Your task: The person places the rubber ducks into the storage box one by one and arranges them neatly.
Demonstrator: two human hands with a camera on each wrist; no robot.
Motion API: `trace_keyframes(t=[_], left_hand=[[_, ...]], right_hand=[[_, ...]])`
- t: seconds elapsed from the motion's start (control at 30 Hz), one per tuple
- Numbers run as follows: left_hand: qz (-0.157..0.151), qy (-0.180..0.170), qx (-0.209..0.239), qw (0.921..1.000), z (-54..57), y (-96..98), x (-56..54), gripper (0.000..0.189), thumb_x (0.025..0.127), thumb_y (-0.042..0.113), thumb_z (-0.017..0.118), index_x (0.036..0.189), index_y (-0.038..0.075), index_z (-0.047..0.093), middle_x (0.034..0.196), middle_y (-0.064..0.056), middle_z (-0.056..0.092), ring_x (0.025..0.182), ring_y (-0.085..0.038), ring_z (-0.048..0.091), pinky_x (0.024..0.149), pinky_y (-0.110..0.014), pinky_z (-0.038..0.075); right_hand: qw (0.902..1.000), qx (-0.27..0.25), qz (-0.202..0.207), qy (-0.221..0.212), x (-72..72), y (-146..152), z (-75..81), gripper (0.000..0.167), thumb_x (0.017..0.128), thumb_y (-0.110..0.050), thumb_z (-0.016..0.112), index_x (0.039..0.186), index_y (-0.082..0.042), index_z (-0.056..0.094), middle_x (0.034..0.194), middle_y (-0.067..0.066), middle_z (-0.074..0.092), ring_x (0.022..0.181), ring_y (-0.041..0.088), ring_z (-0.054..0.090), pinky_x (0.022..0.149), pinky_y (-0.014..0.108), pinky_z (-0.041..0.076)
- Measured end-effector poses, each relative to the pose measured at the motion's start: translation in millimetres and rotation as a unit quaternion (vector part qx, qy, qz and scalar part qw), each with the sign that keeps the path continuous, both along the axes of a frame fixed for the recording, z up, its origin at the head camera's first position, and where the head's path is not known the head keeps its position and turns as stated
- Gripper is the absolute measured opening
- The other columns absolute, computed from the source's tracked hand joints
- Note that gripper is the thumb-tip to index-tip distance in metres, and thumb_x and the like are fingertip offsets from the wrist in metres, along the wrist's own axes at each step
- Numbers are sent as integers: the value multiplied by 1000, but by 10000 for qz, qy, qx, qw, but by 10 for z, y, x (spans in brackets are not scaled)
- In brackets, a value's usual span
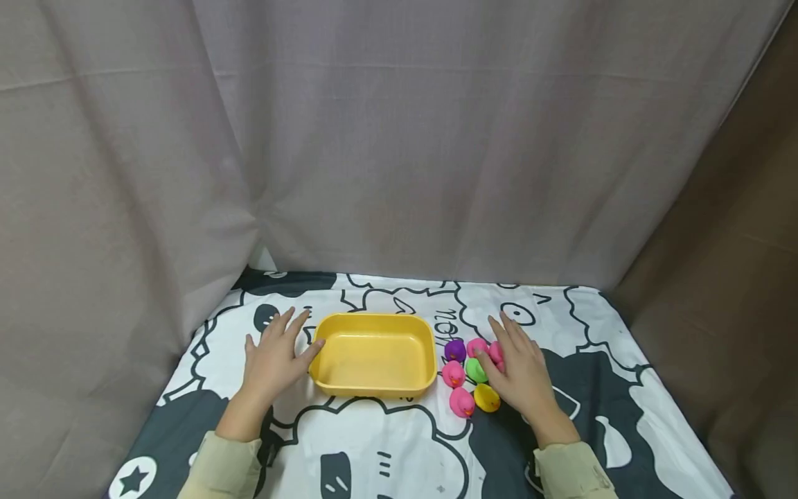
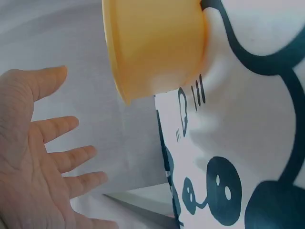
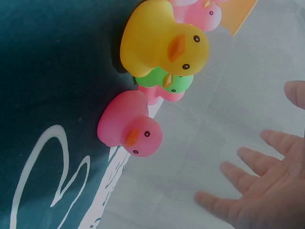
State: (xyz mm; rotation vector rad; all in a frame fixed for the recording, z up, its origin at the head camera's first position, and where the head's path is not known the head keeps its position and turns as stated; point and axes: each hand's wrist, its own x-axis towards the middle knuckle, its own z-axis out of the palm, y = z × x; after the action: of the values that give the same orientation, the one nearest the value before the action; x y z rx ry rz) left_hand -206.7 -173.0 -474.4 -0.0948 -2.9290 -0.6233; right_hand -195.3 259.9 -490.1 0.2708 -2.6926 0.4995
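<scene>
Head view, tray rim [image 1: 432, 352], narrow gap to ducks [image 1: 476, 371]

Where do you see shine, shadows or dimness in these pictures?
Head view: a faint sheen inside the yellow tray, with the curtain dim and brownish at the picture's right; left wrist view: soft grey shadow on the printed cloth; right wrist view: a dark shadow beside the yellow duck.

Soft, muted light, faint shadows.
</scene>
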Motion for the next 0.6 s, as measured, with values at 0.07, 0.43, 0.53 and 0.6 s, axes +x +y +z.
trace_keyframes(t=[0.07, 0.43, 0.53, 0.6], left_hand=[[-28, -115, 350, 9993, -9, -18, -31, 73, 95, 57, 59, 155, 20, 40, 160, -16, 32, 144, -44, 31, 109, -80, 17], [289, -1586, 3697, 9150, -290, -67, -270, 79, 101, 48, 55, 162, 18, 16, 162, -15, 28, 146, -38, 32, 117, -58, 31], [380, -1660, 4150, 8937, -356, -40, -308, 76, 102, 45, 55, 161, 15, 18, 161, -15, 30, 145, -37, 33, 117, -54, 33], [379, -1676, 4481, 8773, -404, -14, -339, 73, 103, 43, 54, 161, 13, 20, 161, -15, 32, 145, -35, 34, 117, -52, 34]], right_hand=[[9998, -182, 32, -77, -6, -3, 8, 76, 91, -40, 71, 154, -11, 40, 156, 18, 39, 142, 42, 35, 109, 72, 31], [9829, -1547, 61, -1001, -82, -69, 46, 63, 101, -50, 54, 151, -12, 47, 148, 11, 52, 138, 36, 45, 112, 60, 38], [9801, -1667, 51, -1076, -91, -93, 61, 62, 101, -50, 55, 150, -12, 47, 147, 12, 53, 138, 36, 45, 111, 61, 37], [9791, -1698, 49, -1123, -109, -109, 69, 61, 101, -50, 54, 150, -12, 48, 147, 11, 53, 137, 36, 46, 111, 60, 38]])
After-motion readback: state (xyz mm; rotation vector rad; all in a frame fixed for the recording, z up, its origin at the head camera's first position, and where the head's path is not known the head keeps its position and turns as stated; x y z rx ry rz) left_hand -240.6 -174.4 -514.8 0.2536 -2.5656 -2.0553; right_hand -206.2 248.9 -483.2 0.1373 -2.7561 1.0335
